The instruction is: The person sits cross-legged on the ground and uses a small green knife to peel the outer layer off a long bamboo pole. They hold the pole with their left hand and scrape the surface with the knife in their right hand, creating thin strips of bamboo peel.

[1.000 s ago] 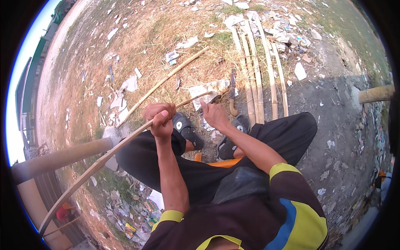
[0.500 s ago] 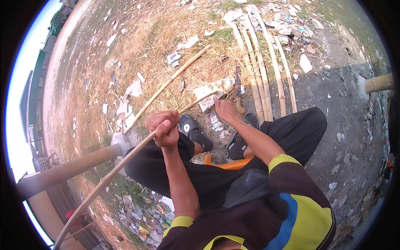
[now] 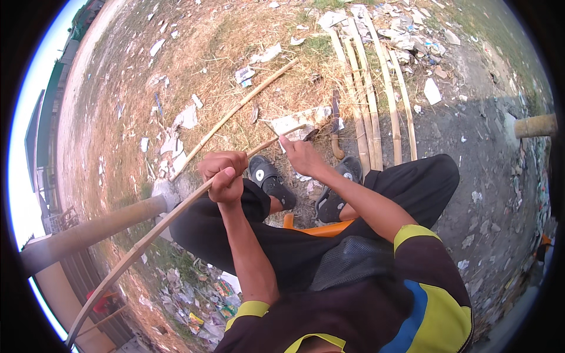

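Observation:
My left hand (image 3: pixel 223 175) is closed in a fist around a long, thin bamboo strip (image 3: pixel 154 232). The strip runs from the lower left, over my left knee, to its far end beyond both feet. My right hand (image 3: pixel 303 156) is closed beside that far end, thumb near the strip. A dark knife-like tool (image 3: pixel 311 135) shows past the knuckles of my right hand; most of it is hidden. By the thumb stands a thin pale sliver (image 3: pixel 271 127), apparently a shaving. A large knife with a wooden handle (image 3: pixel 336 145) lies on the ground beside my right foot.
Several split bamboo lengths (image 3: pixel 391 106) lie ahead on the right, another bamboo piece (image 3: pixel 235 112) ahead on the left. A thick bamboo pole (image 3: pixel 100 229) juts in at left, another pole end (image 3: pixel 535 126) at right. Paper litter covers the dry grass. An orange seat (image 3: pixel 323 229) is beneath me.
My right hand has moved left along the strip, closer to my left hand. A thin sliver now shows by its thumb. My left hand keeps its grip, shifted slightly left.

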{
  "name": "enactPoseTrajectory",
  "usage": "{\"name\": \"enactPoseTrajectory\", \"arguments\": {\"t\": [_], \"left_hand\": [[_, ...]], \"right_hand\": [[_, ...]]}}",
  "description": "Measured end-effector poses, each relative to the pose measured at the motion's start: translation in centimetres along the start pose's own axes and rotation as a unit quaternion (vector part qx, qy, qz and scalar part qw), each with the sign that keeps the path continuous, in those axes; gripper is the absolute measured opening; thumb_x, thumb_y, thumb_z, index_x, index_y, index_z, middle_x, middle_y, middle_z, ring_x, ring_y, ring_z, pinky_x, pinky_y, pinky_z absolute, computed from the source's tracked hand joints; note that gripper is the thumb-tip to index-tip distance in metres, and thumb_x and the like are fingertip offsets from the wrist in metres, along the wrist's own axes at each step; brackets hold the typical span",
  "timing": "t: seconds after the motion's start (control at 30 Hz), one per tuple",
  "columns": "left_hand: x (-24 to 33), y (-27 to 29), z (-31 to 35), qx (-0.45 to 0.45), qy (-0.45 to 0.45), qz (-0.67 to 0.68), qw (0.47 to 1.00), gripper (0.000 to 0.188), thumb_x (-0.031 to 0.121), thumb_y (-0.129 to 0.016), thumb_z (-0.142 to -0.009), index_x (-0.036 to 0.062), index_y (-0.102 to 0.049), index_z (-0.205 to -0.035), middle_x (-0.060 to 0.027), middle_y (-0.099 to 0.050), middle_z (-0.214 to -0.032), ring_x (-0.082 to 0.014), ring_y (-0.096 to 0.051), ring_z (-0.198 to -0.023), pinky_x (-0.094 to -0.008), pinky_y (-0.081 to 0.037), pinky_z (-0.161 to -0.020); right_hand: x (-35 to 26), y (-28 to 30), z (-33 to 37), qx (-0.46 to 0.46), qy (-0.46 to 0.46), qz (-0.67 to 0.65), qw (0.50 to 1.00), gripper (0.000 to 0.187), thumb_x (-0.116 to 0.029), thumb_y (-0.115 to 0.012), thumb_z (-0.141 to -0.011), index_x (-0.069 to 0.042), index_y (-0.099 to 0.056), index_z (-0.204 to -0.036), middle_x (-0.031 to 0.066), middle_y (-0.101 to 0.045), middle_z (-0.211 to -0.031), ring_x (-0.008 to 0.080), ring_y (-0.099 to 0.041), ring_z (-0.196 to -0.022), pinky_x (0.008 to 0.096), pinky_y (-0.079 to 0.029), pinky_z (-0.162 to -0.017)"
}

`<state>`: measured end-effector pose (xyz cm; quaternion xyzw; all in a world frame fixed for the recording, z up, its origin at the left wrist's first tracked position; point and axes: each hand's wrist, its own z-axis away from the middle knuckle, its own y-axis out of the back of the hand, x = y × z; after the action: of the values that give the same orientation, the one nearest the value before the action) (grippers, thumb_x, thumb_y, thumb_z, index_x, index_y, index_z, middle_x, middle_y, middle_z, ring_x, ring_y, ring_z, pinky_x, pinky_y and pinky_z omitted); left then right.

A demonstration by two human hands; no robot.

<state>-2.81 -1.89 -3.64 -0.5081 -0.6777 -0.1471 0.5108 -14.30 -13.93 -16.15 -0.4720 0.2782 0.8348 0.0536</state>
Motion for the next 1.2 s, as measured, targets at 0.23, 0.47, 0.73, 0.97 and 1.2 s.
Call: {"name": "enactPoseTrajectory", "arguments": {"t": [0.23,0.47,0.73,0.97,1.2], "left_hand": [[0.4,-0.3,-0.1,-0.059,0.023,0.004,0.998,0.041,0.016,-0.057,-0.066,0.0049,-0.024,-0.045,-0.0023,-0.023,-0.041,-0.0136,-0.017,-0.036,-0.0312,-0.015,-0.04],[0.4,0.2,-0.3,-0.038,0.02,0.011,0.999,0.037,0.014,-0.054,-0.064,0.0046,-0.024,-0.045,-0.0024,-0.022,-0.041,-0.0132,-0.017,-0.037,-0.0309,-0.015,-0.04],[0.7,-0.6,0.1,-0.045,0.021,0.009,0.999,0.037,0.013,-0.054,-0.064,0.0046,-0.023,-0.045,-0.0023,-0.022,-0.041,-0.0126,-0.015,-0.037,-0.0304,-0.014,-0.04],[0.2,-0.6,-0.6,-0.043,0.018,0.011,0.999,0.037,0.013,-0.054,-0.065,0.0067,-0.024,-0.045,-0.001,-0.023,-0.04,-0.0115,-0.016,-0.037,-0.03,-0.014,-0.039],[0.2,-1.1,-0.5,-0.037,0.014,0.0,0.999,0.036,0.012,-0.054,-0.064,0.0051,-0.023,-0.045,-0.0017,-0.023,-0.04,-0.012,-0.016,-0.036,-0.0293,-0.014,-0.039]], "right_hand": [[-1.0,0.5,2.6,0.048,0.026,0.009,0.998,0.07,-0.048,-0.029,-0.098,0.007,-0.065,-0.075,0.0341,-0.061,-0.08,0.0482,-0.061,-0.084,0.0531,-0.045,-0.082],[-2.0,0.1,2.4,0.078,0.098,0.045,0.991,0.062,-0.042,-0.031,-0.099,0.003,-0.066,-0.073,0.0287,-0.063,-0.076,0.0456,-0.062,-0.076,0.0525,-0.049,-0.071],[2.2,-0.5,1.2,0.098,0.002,0.076,0.992,0.067,-0.044,-0.03,-0.099,0.005,-0.065,-0.07,0.0307,-0.06,-0.071,0.0477,-0.061,-0.076,0.0515,-0.048,-0.075],[5.0,-1.4,-1.0,0.08,-0.018,0.063,0.995,0.07,-0.047,-0.028,-0.098,0.006,-0.066,-0.073,0.0329,-0.061,-0.076,0.0498,-0.061,-0.081,0.0529,-0.047,-0.08],[5.7,-1.9,-1.3,0.084,0.0,0.05,0.995,0.07,-0.05,-0.028,-0.098,0.003,-0.068,-0.075,0.0307,-0.063,-0.075,0.0479,-0.063,-0.08,0.0522,-0.048,-0.078]]}}
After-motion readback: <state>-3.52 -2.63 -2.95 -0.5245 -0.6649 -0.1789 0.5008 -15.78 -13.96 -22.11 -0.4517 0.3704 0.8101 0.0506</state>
